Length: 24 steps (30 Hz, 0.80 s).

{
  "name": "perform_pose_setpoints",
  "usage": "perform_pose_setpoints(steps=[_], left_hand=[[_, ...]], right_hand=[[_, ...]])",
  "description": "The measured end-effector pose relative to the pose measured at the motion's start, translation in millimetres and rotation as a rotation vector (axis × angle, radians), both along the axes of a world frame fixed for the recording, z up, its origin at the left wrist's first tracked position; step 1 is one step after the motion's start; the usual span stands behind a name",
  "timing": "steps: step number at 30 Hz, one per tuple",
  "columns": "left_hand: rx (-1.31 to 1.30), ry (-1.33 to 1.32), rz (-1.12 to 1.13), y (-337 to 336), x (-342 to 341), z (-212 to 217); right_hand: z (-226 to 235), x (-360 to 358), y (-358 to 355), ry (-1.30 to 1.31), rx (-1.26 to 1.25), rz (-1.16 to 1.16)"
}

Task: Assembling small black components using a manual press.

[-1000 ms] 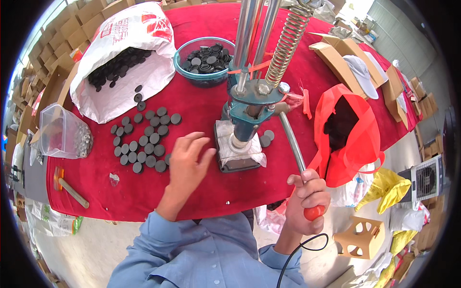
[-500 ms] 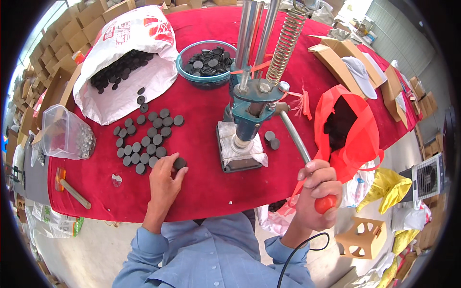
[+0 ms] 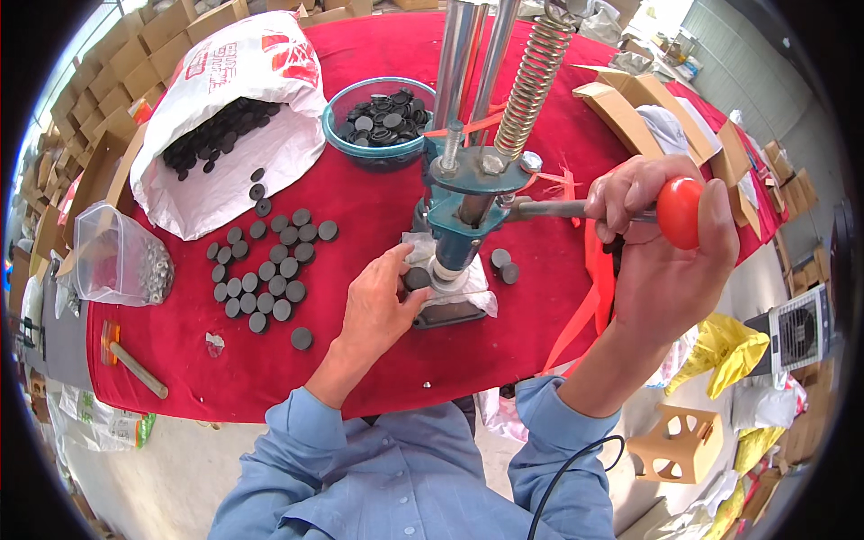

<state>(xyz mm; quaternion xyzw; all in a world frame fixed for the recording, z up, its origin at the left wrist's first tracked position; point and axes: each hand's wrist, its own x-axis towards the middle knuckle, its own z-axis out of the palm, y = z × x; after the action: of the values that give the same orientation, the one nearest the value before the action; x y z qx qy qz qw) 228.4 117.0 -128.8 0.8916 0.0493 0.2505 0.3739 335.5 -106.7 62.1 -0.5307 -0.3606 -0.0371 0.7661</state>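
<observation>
My left hand (image 3: 371, 301) is closed on a round black disc (image 3: 417, 278), pinched between thumb and fingers. It is at the left side of the padded base of a green hand press (image 3: 468, 216), beside the press's pale ram tip (image 3: 445, 274). My right hand (image 3: 666, 256) is wrapped round the end of the press's metal lever (image 3: 558, 208), by its red ball knob (image 3: 680, 212). The lever points out to the right. Several black discs (image 3: 267, 271) lie in a loose group left of the press, and a pair of discs (image 3: 509, 272) lies to its right.
Behind the loose discs is a white sack (image 3: 297, 162) spilling black pieces. A teal-rimmed tub (image 3: 337, 139) of black caps stands behind the press. At left are a clear plastic container (image 3: 99, 252) with small metal parts and a wooden-handled tool (image 3: 139, 370). Red bag material (image 3: 598, 288) hangs under my right forearm.
My left hand has carried a disc rightward from the group to the press base. My right hand has swung the lever up and away from me, keeping its grip.
</observation>
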Motion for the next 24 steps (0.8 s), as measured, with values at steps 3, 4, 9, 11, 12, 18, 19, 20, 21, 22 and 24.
perform_pose_setpoints(steps=[3, 4, 9, 11, 12, 18, 19, 20, 21, 22, 24], left_hand=[[-0.049, 0.011, -0.011, -1, -2, -1], [-0.061, -0.011, -0.015, -2, -2, -1], [-0.097, -0.053, -0.054, -15, 4, -1], [-0.059, -0.106, -0.047, -17, 13, -8], [-0.062, -0.108, -0.049, -17, 16, -10], [-0.066, -0.106, -0.033, -18, 22, -15], [-0.074, -0.113, -0.038, -18, 22, -14], [-0.081, -0.119, -0.043, -17, 22, -14], [-0.082, -0.119, -0.042, -17, 22, -15], [-0.058, -0.141, -0.045, -17, 23, -16], [-0.033, -0.162, -0.048, -17, 23, -18]], right_hand=[[-1, 2, -1, -0.024, -0.021, 0.011], [-1, 3, -1, -0.033, -0.014, 0.015], [0, -1, 3, 0.03, 0.017, -0.032], [-2, 0, 5, 0.042, 0.049, -0.033], [-3, 1, 4, 0.037, 0.055, -0.026], [-15, -10, 0, -0.014, 0.076, -0.041], [-21, -13, -3, -0.022, 0.103, -0.041], [-27, -16, -5, -0.039, 0.122, -0.004], [-32, -20, -8, -0.04, 0.12, -0.003], [-37, -24, -10, -0.1, 0.098, -0.024], [-46, -32, -15, -0.15, 0.077, -0.061]])
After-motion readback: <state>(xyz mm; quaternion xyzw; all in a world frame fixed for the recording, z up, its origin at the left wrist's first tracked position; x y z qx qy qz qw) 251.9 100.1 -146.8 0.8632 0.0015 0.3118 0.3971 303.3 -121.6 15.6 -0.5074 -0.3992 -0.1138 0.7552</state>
